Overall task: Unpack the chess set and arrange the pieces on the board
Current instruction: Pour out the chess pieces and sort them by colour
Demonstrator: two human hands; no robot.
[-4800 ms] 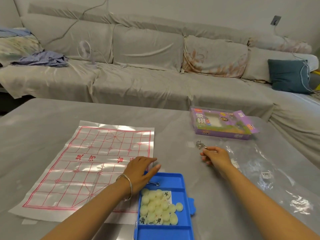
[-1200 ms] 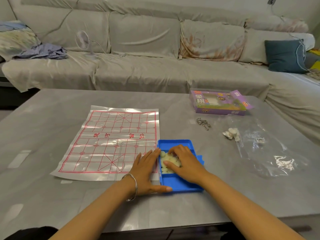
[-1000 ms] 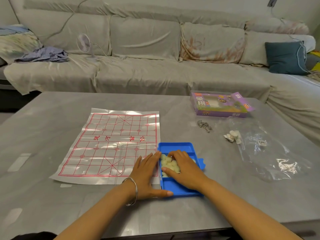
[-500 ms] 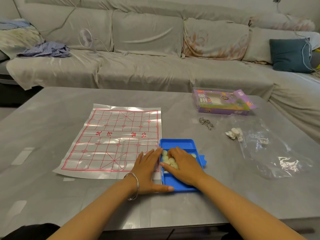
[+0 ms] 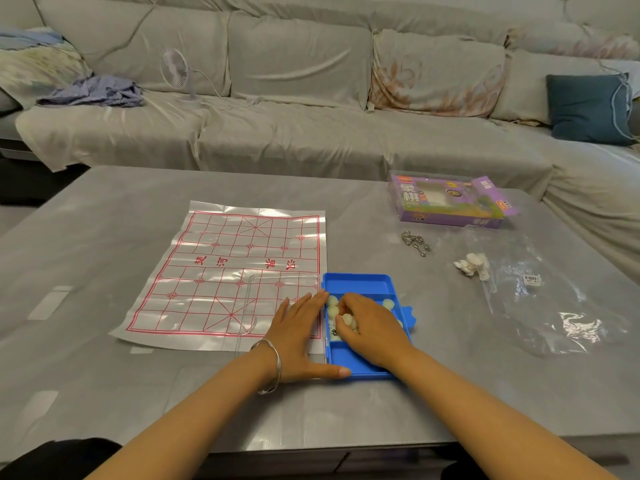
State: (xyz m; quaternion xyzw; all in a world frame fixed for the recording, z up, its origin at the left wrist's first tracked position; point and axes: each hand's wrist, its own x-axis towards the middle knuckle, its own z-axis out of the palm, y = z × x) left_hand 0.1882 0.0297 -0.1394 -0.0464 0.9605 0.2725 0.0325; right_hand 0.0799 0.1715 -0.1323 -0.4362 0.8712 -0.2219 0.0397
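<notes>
Chess pieces (image 5: 331, 301), pale discs, lie in the blue tray (image 5: 356, 283) on the table (image 5: 104, 382), with bare surface between tray and near edge. We note the left hand (image 5: 298, 337) flat, fingers straight, just left of the tray, thumb along its near wall. The right hand (image 5: 372, 332) is inside the tray, fingers curled round several pieces. The board (image 5: 221, 271) lies just beside the tray, a clear lid (image 5: 277, 282) on its corner. A purple box (image 5: 446, 206) stands farther off.

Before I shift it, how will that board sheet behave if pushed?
Probably floppy: the board sheet shows fold creases. Its glossy surface suggests it slides easily on the table. The clear lid on its corner may drag along.
</notes>
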